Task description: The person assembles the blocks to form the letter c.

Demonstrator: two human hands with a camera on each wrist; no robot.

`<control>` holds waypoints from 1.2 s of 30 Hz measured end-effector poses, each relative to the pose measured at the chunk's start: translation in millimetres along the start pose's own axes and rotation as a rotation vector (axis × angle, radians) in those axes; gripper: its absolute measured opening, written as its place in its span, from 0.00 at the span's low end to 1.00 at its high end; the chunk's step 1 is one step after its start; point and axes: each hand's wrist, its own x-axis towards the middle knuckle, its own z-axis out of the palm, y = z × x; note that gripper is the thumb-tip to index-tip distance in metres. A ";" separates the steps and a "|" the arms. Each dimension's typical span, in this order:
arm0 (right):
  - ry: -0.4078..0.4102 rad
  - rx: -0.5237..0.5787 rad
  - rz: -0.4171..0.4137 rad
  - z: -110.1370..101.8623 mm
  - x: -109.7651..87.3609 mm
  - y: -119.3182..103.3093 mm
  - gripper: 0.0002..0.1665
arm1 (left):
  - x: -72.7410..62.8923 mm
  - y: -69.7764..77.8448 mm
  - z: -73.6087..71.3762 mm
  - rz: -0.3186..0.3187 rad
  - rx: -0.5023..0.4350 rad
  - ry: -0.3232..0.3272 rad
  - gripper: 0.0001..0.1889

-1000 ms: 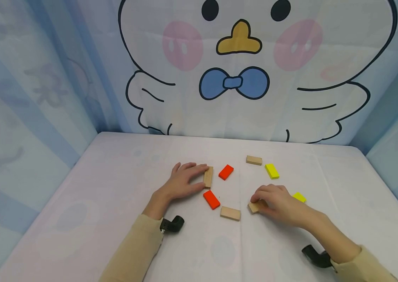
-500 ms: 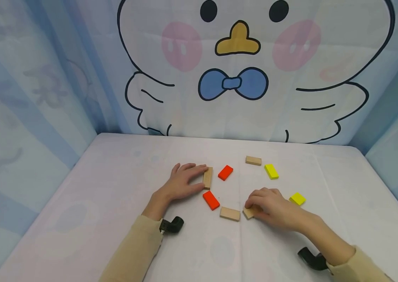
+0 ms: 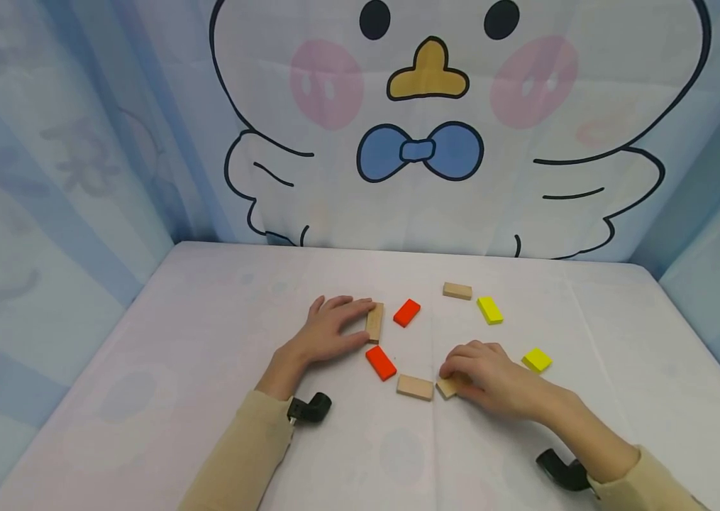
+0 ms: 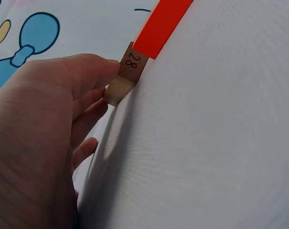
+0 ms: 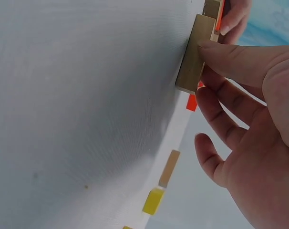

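At the left of a loose ring of small rectangular blocks, my left hand (image 3: 334, 332) holds a plain wooden block (image 3: 375, 323) by its two ends, thumb near and fingers far. The left wrist view shows this block's end marked 28 (image 4: 130, 63), touched by the thumb, with a red block (image 4: 163, 28) beyond it. My right hand (image 3: 494, 374) pinches another plain wooden block (image 3: 445, 387) at the front of the ring, partly hidden by the fingers. Just left of it lies a third wooden block (image 3: 415, 387), its end close to the held one.
Two red blocks (image 3: 407, 313) (image 3: 381, 363) lie beside the left hand's block. Toward the back is a wooden block (image 3: 457, 290), then a yellow block (image 3: 490, 310); another yellow block (image 3: 536, 360) lies behind the right wrist. A printed curtain (image 3: 423, 213) hangs behind the table.
My right hand has slid its wooden block left and slightly nearer, up close to the neighbouring block. The right yellow block has come fully into view. The left hand stays in place.
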 end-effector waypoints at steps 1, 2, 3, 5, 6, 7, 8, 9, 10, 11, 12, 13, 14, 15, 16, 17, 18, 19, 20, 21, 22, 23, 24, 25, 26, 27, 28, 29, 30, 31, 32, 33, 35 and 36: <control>0.001 0.001 0.001 -0.3 -0.3 0.1 0.16 | -0.1 -0.2 0.1 -0.001 0.000 -0.001 0.32; 0.003 0.002 0.002 -0.9 -0.6 0.2 0.16 | -0.1 -0.4 0.2 -0.001 -0.001 -0.002 0.32; 0.007 0.002 0.004 -1.6 -1.0 0.5 0.16 | -0.2 -0.7 0.4 0.000 -0.002 -0.002 0.32; 0.017 0.006 0.011 -3.7 -2.4 1.3 0.17 | -0.6 -1.3 0.8 0.001 -0.004 -0.001 0.31; 0.023 0.008 0.015 -5.0 -3.3 1.9 0.18 | -0.8 -1.5 1.0 -0.001 -0.005 -0.001 0.32; 0.031 0.009 0.021 -6.2 -4.4 2.6 0.18 | -1.0 -1.7 1.1 -0.002 -0.003 -0.002 0.32; 0.040 0.011 0.029 -7.4 -5.7 3.4 0.18 | -1.4 -1.9 1.3 -0.003 -0.003 -0.003 0.32; 0.051 0.015 0.039 -8.6 -7.2 4.4 0.18 | -1.8 -2.1 1.4 -0.002 -0.004 -0.001 0.31; 0.061 0.020 0.054 -9.8 -8.9 5.3 0.18 | -2.4 -2.1 1.5 -0.001 -0.004 0.000 0.31; 0.073 0.023 0.069 -10.9 -10.6 6.4 0.18 | -2.8 -2.1 1.4 -0.002 -0.004 0.000 0.31; 0.087 0.027 0.087 -12.0 -12.5 7.8 0.18 | -3.5 -2.1 1.4 0.000 -0.004 0.003 0.31; 0.107 0.028 0.098 -13.0 -14.3 9.4 0.18 | -4.1 -2.0 1.2 0.001 -0.005 0.004 0.31; 0.127 0.029 0.110 -14.1 -16.3 11.1 0.17 | -4.8 -1.7 1.0 0.003 -0.009 0.005 0.31; 0.146 0.027 0.125 -15.1 -18.4 12.9 0.17 | -5.4 -1.5 0.8 0.005 -0.011 0.006 0.31; 0.166 0.023 0.136 -16.2 -20.5 14.9 0.17 | -5.8 -1.4 0.7 0.006 -0.013 0.006 0.31; 0.188 0.018 0.140 -17.3 -22.5 17.4 0.17 | -6.2 -1.2 0.5 0.005 -0.016 0.005 0.31; 0.208 0.015 0.146 -18.3 -24.6 20.0 0.17 | -6.5 -1.1 0.4 0.006 -0.017 0.004 0.31; 0.224 0.010 0.155 -19.5 -27.0 22.6 0.18 | -6.7 -1.0 0.4 0.007 -0.019 0.003 0.31; 0.235 0.008 0.169 -20.6 -29.4 25.4 0.18 | -6.8 -1.2 0.6 0.008 -0.021 0.003 0.31; 0.243 0.009 0.186 -21.9 -31.8 27.9 0.18 | -6.7 -1.3 0.7 0.009 -0.020 0.004 0.31; 0.248 0.013 0.201 -23.1 -34.1 30.7 0.18 | -6.7 -1.6 0.9 0.009 -0.018 0.004 0.31; 0.249 0.019 0.222 -24.3 -36.3 33.5 0.18 | -6.6 -1.7 1.0 0.008 -0.016 0.002 0.31; 0.245 0.025 0.249 -25.4 -38.4 36.0 0.19 | -6.3 -1.9 1.1 0.009 -0.012 0.003 0.31; 0.238 0.028 0.275 -26.3 -40.4 38.5 0.19 | -5.9 -2.0 1.0 0.009 -0.010 0.003 0.31; 0.231 0.032 0.299 -27.0 -42.2 40.9 0.19 | -5.6 -2.0 0.9 0.009 -0.008 0.003 0.31; 0.223 0.033 0.323 -27.7 -43.9 43.3 0.19 | -5.2 -2.0 0.8 0.010 -0.005 0.005 0.31; 0.214 0.030 0.342 -28.2 -45.7 45.9 0.20 | -4.8 -1.8 0.4 0.010 -0.005 0.005 0.31; 0.205 0.027 0.359 -28.5 -47.4 48.4 0.20 | -4.2 -1.5 0.2 0.011 -0.007 0.006 0.31; 0.194 0.019 0.372 -28.8 -49.3 51.1 0.20 | -3.8 -1.1 -0.2 0.011 -0.009 0.007 0.31; 0.186 0.011 0.384 -29.1 -51.3 53.7 0.20 | -3.5 -0.7 -0.5 0.010 -0.010 0.007 0.31; 0.178 0.003 0.393 -29.4 -53.3 56.2 0.21 | -3.0 -0.5 -0.6 0.010 -0.011 0.009 0.31; 0.171 -0.005 0.401 -29.7 -55.4 58.5 0.21 | -2.4 -0.5 -0.5 0.010 -0.012 0.010 0.31; 0.156 -0.014 0.418 -29.8 -59.3 62.4 0.22 | -1.1 -0.5 -0.1 0.009 -0.014 0.008 0.31; 0.151 -0.017 0.425 -29.8 -61.0 63.8 0.22 | -0.9 -0.4 0.1 0.009 -0.015 0.007 0.31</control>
